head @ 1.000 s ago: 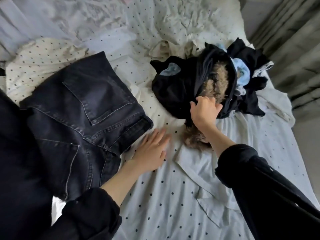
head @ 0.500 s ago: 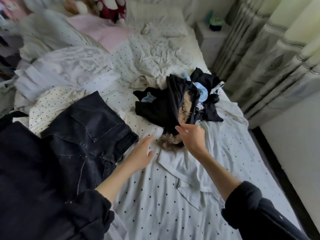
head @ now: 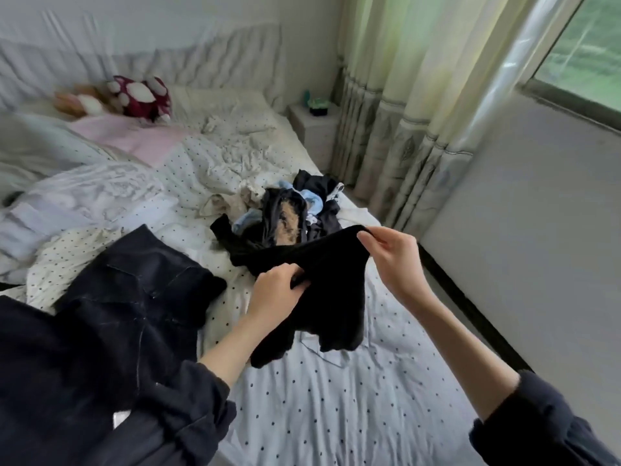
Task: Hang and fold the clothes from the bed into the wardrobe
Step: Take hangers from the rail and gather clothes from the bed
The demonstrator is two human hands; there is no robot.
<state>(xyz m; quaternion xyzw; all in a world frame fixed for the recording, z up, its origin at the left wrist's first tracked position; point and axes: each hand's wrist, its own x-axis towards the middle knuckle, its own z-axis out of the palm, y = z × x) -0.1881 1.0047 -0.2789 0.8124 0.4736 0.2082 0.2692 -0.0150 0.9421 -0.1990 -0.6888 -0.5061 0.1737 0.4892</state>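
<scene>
While the pile [head: 295, 210] waits on the bed [head: 336, 398], both hands hold a black garment [head: 322, 280] above it: left hand [head: 277, 292] clenched on bunched cloth, right hand [head: 391, 253] pinching an edge, probably spreading it to find its shape for folding.

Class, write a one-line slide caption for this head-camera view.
Both hands, left and right, lift a black garment above the polka-dot bed sheet.

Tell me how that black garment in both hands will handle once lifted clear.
The black garment is probably floppy: it sags between the left hand and right hand. It seems light, since fingertip pinches hold it. One end trails toward the clothes pile, so it may drag.
</scene>
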